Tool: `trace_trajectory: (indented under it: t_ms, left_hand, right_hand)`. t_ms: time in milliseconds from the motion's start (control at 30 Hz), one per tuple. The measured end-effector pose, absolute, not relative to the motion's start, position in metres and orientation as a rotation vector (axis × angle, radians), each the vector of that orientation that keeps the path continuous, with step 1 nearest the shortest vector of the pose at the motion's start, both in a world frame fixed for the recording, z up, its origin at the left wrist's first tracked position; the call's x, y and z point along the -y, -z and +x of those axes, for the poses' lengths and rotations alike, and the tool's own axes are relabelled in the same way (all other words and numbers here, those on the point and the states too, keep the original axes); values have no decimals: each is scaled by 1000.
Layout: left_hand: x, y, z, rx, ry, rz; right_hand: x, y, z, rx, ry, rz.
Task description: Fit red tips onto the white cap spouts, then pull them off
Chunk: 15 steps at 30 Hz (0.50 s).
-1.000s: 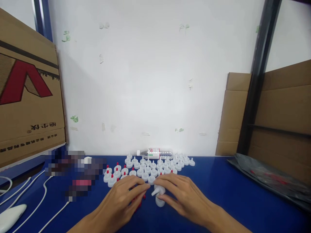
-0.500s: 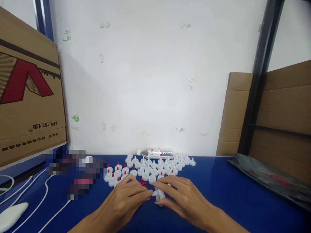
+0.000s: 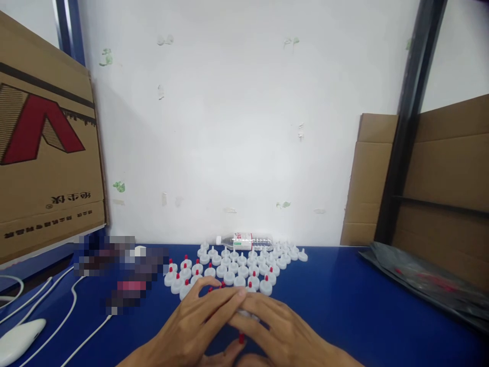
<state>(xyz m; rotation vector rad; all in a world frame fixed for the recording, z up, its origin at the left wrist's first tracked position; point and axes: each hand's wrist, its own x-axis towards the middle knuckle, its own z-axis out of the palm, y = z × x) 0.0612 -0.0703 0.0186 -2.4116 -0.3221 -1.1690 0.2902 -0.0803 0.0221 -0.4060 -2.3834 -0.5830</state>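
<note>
A blue counter (image 3: 362,300) fills the lower part of the frame, against a white wall (image 3: 237,127) with small green marks. At the upper left stands a cardboard box (image 3: 42,153) with a red shape printed on it. A clear water bottle (image 3: 246,240) lies on its side at the centre, by the wall. At the lower left are a white mouse (image 3: 19,339) and white cables (image 3: 69,311). At the right are brown cardboard sheets (image 3: 439,173), a black post (image 3: 408,117) and a dark plastic bag (image 3: 424,280).

we see smooth white plastic caps (image 3: 229,278), a matt blue bench (image 3: 344,290), and rough brown cardboard (image 3: 46,153).
</note>
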Motion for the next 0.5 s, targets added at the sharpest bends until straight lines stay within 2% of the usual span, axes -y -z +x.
trace_trajectory:
  t_ms: [233, 500]
  left_hand:
    - [67, -20, 64, 359, 1197, -2495]
    - [67, -20, 65, 351, 1190, -2624]
  right_hand:
    - [70, -5, 288, 2328, 402, -372]
    - [70, -7, 293, 2358, 378, -404]
